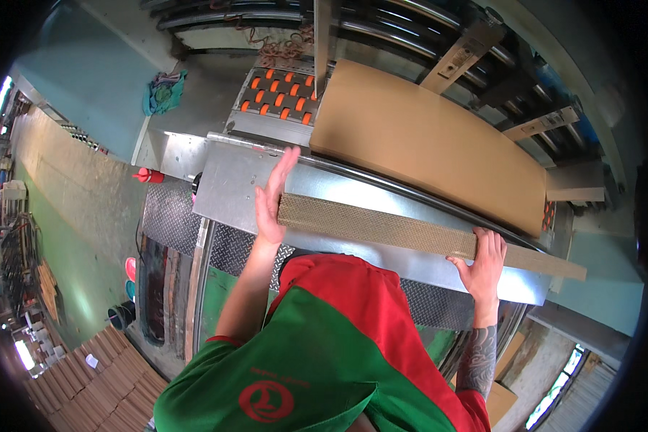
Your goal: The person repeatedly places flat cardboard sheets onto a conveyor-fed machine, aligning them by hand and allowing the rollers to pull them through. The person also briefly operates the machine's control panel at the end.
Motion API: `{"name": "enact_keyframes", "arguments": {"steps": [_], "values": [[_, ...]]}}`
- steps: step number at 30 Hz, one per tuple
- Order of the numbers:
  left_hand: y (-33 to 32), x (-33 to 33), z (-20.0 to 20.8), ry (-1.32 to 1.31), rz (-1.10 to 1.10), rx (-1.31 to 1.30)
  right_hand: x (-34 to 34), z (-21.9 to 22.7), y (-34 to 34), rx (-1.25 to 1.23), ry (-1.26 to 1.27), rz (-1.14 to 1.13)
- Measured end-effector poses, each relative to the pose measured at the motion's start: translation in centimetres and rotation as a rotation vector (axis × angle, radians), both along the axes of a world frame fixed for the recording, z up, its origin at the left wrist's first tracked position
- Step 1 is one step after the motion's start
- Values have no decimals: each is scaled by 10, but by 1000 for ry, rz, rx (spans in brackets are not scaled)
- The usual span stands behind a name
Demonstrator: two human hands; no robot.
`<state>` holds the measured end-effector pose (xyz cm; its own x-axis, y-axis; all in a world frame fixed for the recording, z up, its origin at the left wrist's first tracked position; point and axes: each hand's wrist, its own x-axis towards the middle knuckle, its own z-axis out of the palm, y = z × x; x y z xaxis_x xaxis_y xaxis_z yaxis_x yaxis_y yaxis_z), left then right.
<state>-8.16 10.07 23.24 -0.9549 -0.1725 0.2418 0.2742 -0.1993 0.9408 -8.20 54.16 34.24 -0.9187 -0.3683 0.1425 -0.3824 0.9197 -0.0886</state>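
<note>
A thick bundle of corrugated cardboard sheets [374, 225] rests on the shiny metal table [237, 180] in front of me, its fluted edges facing up. My left hand [272, 201] is pressed flat against the bundle's left end, with fingers stretched out and pointing away from me. Toward the right, my right hand [484, 263] grips the bundle, fingers over its top and thumb on the near side. Past that hand, a thinner cardboard strip [547, 261] sticks out to the right. What lies under the right palm is hidden.
Beyond the table's rounded bar, a large brown cardboard sheet [425, 144] lies on the machine, beside orange rollers [281, 93]. A metal post [322, 50] rises there. A cloth [164, 93] hangs at left. Stacked cardboard [93, 381] stands at lower left.
</note>
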Motion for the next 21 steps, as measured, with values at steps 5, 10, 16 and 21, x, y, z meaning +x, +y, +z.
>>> {"name": "enact_keyframes", "arguments": {"steps": [5, 10, 16, 21], "values": [[12, 27, -13, 101, 353, -42, 4, 1, 2, -3, -25, 10], [33, 30, -27, 98, 445, -34, 5, 10, -3, 38, -5, 78], [36, 21, -32, 58, 523, -54, 2, 1, -13, 22, -37, 163], [28, 32, -17, 131, 451, -102, -5, 0, -3, 41, 82, 275]]}}
